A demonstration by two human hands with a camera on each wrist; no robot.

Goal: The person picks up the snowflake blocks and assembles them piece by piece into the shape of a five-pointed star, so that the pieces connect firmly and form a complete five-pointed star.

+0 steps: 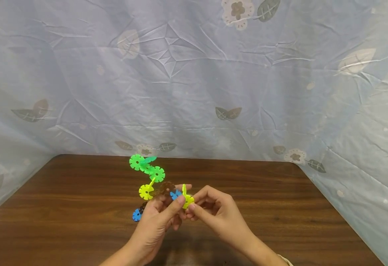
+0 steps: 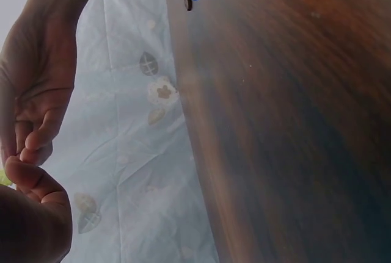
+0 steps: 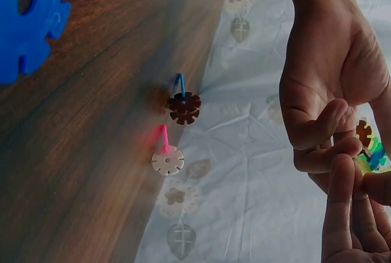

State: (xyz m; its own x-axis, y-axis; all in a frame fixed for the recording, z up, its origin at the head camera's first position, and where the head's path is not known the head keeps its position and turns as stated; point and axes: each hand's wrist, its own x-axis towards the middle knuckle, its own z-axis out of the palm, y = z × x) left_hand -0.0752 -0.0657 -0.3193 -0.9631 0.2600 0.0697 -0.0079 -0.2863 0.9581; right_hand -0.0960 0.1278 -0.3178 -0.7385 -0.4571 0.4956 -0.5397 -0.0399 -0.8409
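In the head view my left hand [image 1: 157,218] pinches a blue notched disc [image 1: 175,194] and a yellow notched disc [image 1: 189,201] with its thumb on top. The thumb and fingertips of my right hand [image 1: 222,214] pinch the yellow disc's right edge. A second yellow disc [image 1: 184,189] stands edge-on above it. Brown discs [image 1: 167,187] show behind the left fingers. In the right wrist view, fingers hide much of the small joined discs [image 3: 374,155].
Beyond the left hand are green discs [image 1: 157,174] slotted together and a yellow disc [image 1: 146,192]. A blue disc [image 1: 136,215] is left of it. The right wrist view shows a white disc [image 3: 168,160] with a pink one, on the wooden table [image 3: 91,153]. Patterned cloth [image 1: 194,92] surrounds the table.
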